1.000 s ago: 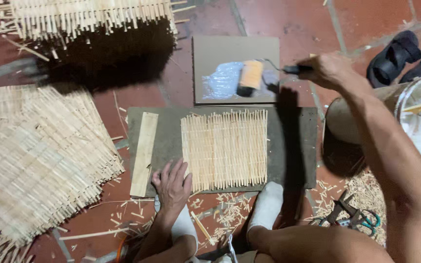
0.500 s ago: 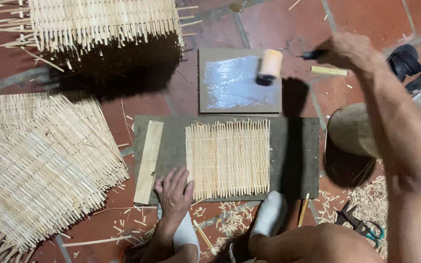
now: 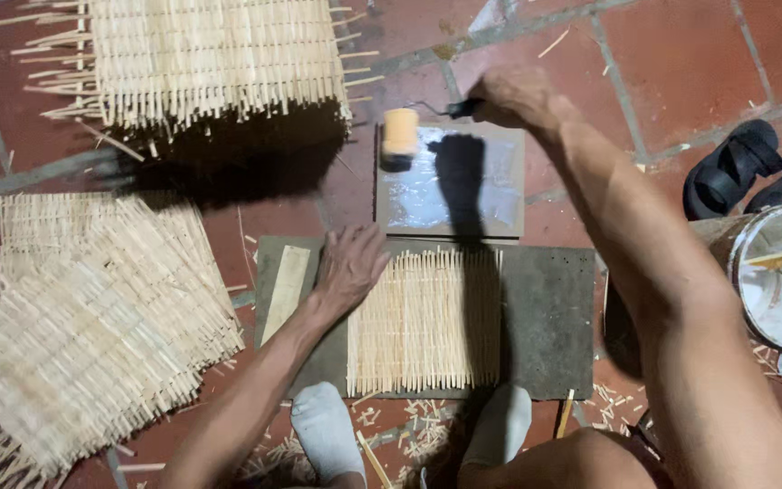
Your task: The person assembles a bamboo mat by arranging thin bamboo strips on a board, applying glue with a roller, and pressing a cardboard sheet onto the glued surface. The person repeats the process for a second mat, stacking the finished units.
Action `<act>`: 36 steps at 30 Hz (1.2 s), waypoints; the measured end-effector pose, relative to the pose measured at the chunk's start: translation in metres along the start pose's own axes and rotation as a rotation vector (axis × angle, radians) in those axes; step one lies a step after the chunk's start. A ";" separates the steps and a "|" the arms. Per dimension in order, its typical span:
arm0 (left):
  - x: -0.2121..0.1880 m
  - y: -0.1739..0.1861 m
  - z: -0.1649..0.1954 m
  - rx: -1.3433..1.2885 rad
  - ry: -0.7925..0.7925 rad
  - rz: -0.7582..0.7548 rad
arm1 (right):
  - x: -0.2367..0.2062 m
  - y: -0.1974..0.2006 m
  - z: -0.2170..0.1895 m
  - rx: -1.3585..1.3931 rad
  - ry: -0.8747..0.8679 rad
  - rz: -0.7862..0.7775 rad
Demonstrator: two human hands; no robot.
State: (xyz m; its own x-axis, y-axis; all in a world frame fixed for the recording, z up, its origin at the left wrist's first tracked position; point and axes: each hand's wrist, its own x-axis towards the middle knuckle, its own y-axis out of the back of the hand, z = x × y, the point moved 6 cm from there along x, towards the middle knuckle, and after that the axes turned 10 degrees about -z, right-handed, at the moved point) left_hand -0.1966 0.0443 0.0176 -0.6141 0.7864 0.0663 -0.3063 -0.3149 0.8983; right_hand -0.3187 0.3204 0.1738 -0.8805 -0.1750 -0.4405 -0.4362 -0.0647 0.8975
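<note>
My right hand grips the dark handle of a small paint roller, whose tan sleeve rests at the top left corner of a glue-wet board. My left hand lies flat, fingers spread, on the left edge of a woven bamboo-stick mat. The mat lies on a dark grey work board. A flat wooden slat sits just left of that hand.
Stacks of finished woven mats lie at the top and at the left. A metal bucket of white glue stands at the right, black sandals above it. My white-socked feet sit below the board among bamboo scraps.
My right hand has carried the roller left across the glue board. My left hand has slid up from the mat's lower edge to its upper left.
</note>
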 end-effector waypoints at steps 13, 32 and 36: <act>0.003 -0.013 -0.010 0.018 0.056 -0.043 | -0.041 -0.014 0.072 0.121 -0.140 -0.129; -0.008 -0.016 0.004 -0.003 0.103 0.003 | -0.146 -0.051 0.131 0.155 -0.380 -0.068; -0.012 -0.014 0.010 0.010 0.084 0.053 | -0.181 -0.088 0.118 0.302 -0.527 0.076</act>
State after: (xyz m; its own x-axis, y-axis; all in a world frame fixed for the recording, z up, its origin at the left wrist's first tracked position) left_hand -0.1775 0.0446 0.0087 -0.6880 0.7216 0.0776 -0.2651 -0.3494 0.8987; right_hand -0.1425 0.4742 0.1719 -0.8507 0.3467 -0.3952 -0.3341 0.2237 0.9156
